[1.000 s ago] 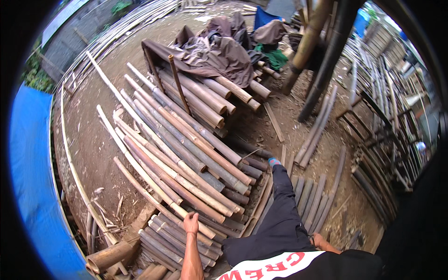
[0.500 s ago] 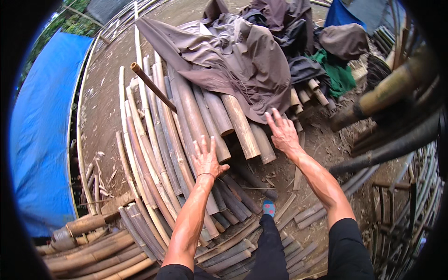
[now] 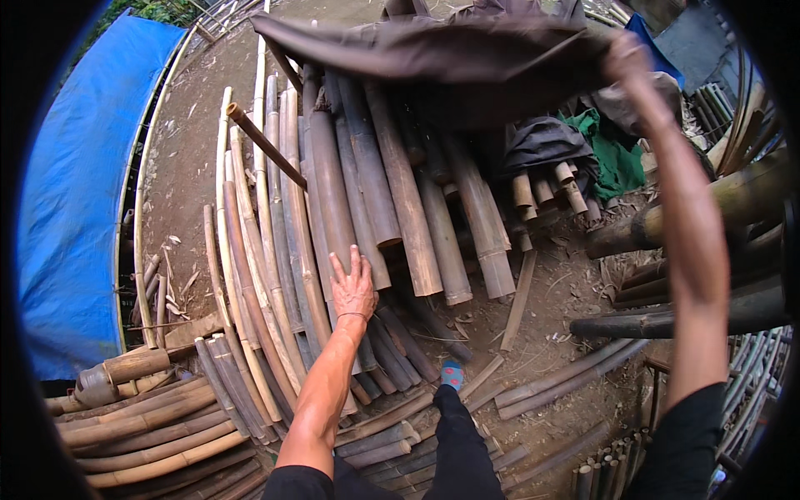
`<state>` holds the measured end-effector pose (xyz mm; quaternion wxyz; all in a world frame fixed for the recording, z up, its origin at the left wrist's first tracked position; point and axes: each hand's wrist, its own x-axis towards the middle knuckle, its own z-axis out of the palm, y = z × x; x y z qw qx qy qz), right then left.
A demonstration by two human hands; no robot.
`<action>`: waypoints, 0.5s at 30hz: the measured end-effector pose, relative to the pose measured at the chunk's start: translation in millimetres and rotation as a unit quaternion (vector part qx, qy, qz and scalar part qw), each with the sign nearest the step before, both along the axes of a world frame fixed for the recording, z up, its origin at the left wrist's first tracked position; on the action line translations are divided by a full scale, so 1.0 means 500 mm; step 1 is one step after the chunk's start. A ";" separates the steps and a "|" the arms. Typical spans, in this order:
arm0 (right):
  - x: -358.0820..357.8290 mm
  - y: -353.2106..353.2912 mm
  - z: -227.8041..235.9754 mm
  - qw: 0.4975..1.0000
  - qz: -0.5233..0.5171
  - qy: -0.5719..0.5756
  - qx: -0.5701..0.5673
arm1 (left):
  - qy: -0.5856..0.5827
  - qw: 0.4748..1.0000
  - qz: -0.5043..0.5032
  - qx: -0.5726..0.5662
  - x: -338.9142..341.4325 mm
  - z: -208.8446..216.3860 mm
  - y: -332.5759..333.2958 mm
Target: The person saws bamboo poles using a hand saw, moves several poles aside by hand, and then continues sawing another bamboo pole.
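Note:
My left hand (image 3: 353, 287) lies on the near end of a thick bamboo pole (image 3: 333, 200), fingers stretched out. At the upper right my raised right hand (image 3: 629, 58), smeared by motion, grips the edge of a brown cloth sheet (image 3: 467, 62). The sheet is lifted and stretched leftward across the top of the bamboo pile. Beneath it several thick, cut bamboo poles (image 3: 404, 200) lie side by side, their ends toward me. Their far parts are hidden under the sheet.
A blue tarp (image 3: 83, 200) covers the left side. A thin bamboo stake (image 3: 265, 143) stands tilted among long slender poles. More bamboo is stacked at the lower left (image 3: 150, 425). On the right, thick poles (image 3: 692, 208) jut inward, near a green cloth (image 3: 617, 158). My foot (image 3: 452, 375) rests among poles.
My right hand has gone from low beside the sheet to high on the right, lifting it and uncovering more poles. My left hand has come down onto a pole end.

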<state>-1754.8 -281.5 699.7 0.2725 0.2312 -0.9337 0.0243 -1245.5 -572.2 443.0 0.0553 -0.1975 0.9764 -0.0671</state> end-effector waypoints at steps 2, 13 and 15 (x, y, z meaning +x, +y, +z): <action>0.002 0.030 0.129 0.981 0.036 0.154 -0.111 | -0.006 1.000 0.016 0.017 0.010 0.007 -0.004; -0.020 0.081 -0.088 0.998 -0.003 0.066 0.004 | -0.064 0.996 0.050 0.046 -0.017 0.047 0.024; 0.163 -0.014 -0.179 1.000 0.006 0.014 0.003 | -0.094 0.991 0.080 0.044 -0.017 0.084 0.031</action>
